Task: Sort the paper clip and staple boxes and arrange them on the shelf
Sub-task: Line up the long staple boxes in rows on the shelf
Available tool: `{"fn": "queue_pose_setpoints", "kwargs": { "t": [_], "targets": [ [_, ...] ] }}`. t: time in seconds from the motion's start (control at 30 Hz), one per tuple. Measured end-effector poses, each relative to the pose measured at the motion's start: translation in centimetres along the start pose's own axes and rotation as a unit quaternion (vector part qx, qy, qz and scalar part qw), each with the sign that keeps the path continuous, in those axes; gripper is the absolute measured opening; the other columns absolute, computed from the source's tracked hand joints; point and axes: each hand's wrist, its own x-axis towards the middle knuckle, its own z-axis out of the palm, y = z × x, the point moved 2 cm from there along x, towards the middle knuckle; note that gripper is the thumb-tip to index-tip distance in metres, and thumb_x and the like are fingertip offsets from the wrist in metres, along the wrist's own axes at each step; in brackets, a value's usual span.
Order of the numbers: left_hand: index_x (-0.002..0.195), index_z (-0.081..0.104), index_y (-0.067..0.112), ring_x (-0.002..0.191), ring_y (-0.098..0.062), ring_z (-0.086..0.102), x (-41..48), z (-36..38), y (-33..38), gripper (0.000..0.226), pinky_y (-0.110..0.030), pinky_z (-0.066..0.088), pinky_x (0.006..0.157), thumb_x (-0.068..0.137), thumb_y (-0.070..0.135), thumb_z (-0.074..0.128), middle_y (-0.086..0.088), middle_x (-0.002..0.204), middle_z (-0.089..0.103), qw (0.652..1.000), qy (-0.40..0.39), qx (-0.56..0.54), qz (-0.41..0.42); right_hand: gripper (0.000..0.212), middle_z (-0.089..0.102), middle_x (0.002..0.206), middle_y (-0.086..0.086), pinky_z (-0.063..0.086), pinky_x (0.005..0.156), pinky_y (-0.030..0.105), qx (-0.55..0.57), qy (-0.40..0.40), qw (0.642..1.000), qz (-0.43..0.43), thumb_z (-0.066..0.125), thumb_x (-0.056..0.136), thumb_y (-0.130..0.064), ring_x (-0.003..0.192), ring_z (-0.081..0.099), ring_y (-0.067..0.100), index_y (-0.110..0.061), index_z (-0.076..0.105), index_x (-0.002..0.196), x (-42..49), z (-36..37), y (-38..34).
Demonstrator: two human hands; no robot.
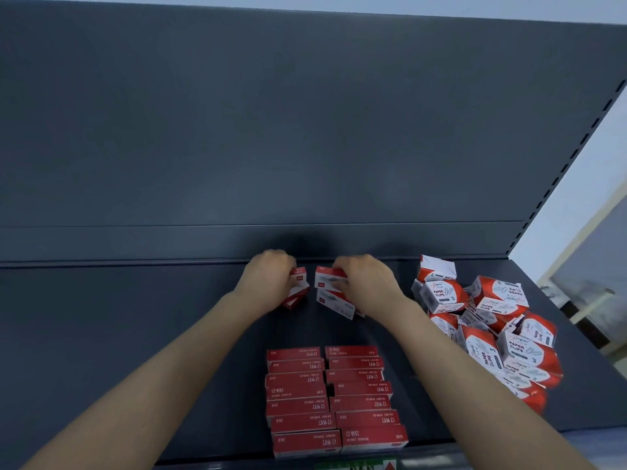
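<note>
Staple boxes: two neat columns, nearer than both hands — done. Left hand and right hand each close on loose staple packs. Paper clip boxes — heaped right of the right hand, unsorted.

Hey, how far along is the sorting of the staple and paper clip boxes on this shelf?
Partly done. Two neat columns of red staple boxes already sit at the shelf front. In hand: the left hand and right hand each grip more staple boxes near the back. Left: the paper clip boxes lie in a jumbled heap at the right.
</note>
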Motion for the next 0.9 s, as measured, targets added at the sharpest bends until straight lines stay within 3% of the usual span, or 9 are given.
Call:
{"fn": "queue_pose_setpoints", "kwargs": {
  "t": [0.17, 0.3, 0.43, 0.5, 0.6, 0.67, 0.73, 0.9],
  "targets": [
    [0.099, 0.066, 0.011, 0.091, -0.022, 0.058, -2.8, -1.5, 1.4, 0.019, -0.031, 0.047, 0.074, 0.092, 0.022, 0.052, -0.005, 0.100, 0.058, 0.998, 0.022, -0.024, 0.047, 0.025, 0.065, 0.111, 0.004, 0.044, 0.082, 0.033, 0.025, -0.030, 0.999, -0.033, 0.053, 0.091, -0.027, 0.105, 0.057, 0.025, -0.019, 0.060, 0.114, -2.6, -1.0, 0.0],
    [0.090, 0.064, 0.013, 0.092, -0.019, 0.059, -5.1, 0.3, 2.5, 0.013, -0.031, 0.048, 0.079, 0.090, 0.020, 0.053, -0.003, 0.100, 0.063, 0.993, -0.099, 0.002, 0.062, 0.024, 0.066, 0.111, 0.002, 0.049, 0.085, 0.034, 0.028, -0.152, 0.987, -0.053, 0.056, 0.089, -0.029, 0.101, 0.060, 0.021, -0.023, 0.063, 0.111, -4.6, -0.4, 0.3],
    [0.075, 0.064, 0.015, 0.073, -0.012, 0.057, -5.4, 1.6, 1.8, 0.029, -0.029, 0.048, 0.072, 0.093, 0.035, 0.050, -0.002, 0.080, 0.064, 0.969, -0.225, -0.093, 0.044, 0.025, 0.069, 0.108, 0.001, 0.050, 0.089, 0.037, 0.049, -0.264, 0.960, -0.084, 0.050, 0.093, -0.029, 0.099, 0.062, 0.017, -0.016, 0.067, 0.107, -4.9, 0.3, 0.6],
    [0.066, 0.060, 0.016, 0.064, -0.012, 0.052, -4.5, 1.1, 1.1, 0.036, -0.027, 0.042, 0.065, 0.093, 0.038, 0.050, 0.000, 0.067, 0.057, 0.977, -0.171, -0.124, 0.025, 0.026, 0.070, 0.105, 0.002, 0.051, 0.087, 0.037, 0.055, -0.211, 0.974, -0.062, 0.051, 0.092, -0.032, 0.097, 0.063, 0.018, -0.016, 0.068, 0.103, -4.3, 0.1, 0.5],
    [0.095, 0.067, 0.010, 0.085, -0.019, 0.059, -1.6, 0.2, -0.7, 0.031, -0.029, 0.046, 0.072, 0.088, 0.039, 0.057, -0.005, 0.092, 0.065, 0.995, 0.016, -0.092, -0.028, 0.027, 0.067, 0.107, 0.005, 0.050, 0.080, 0.032, 0.047, -0.047, 0.998, 0.022, 0.054, 0.090, -0.035, 0.098, 0.061, 0.023, -0.015, 0.063, 0.105, -2.1, -0.4, 0.7],
    [0.100, 0.062, 0.006, 0.093, -0.022, 0.056, -0.1, 0.7, -1.7, 0.043, -0.031, 0.044, 0.073, 0.082, 0.045, 0.063, -0.007, 0.102, 0.061, 0.997, -0.002, -0.061, -0.054, 0.034, 0.064, 0.112, 0.008, 0.045, 0.076, 0.031, 0.017, -0.043, 0.997, 0.062, 0.057, 0.088, -0.037, 0.102, 0.058, 0.025, -0.011, 0.057, 0.111, -0.8, 0.0, 0.8],
    [0.089, 0.057, 0.008, 0.092, -0.022, 0.054, 1.0, 1.7, -2.1, 0.046, -0.029, 0.039, 0.069, 0.077, 0.051, 0.066, -0.008, 0.104, 0.060, 0.996, -0.052, -0.041, -0.057, 0.042, 0.060, 0.116, 0.011, 0.042, 0.073, 0.032, -0.009, -0.091, 0.993, 0.074, 0.060, 0.086, -0.040, 0.105, 0.057, 0.026, -0.008, 0.053, 0.113, 0.2, 1.1, 1.0],
    [0.103, 0.064, 0.010, 0.098, -0.021, 0.054, 1.8, 2.5, -1.9, 0.049, -0.032, 0.043, 0.078, 0.078, 0.053, 0.063, -0.008, 0.108, 0.059, 0.997, -0.070, -0.003, -0.025, 0.040, 0.059, 0.114, 0.012, 0.037, 0.068, 0.031, -0.004, -0.134, 0.989, 0.070, 0.061, 0.085, -0.038, 0.104, 0.056, 0.028, -0.006, 0.054, 0.108, 1.2, 2.7, 1.2]
  ]
}}
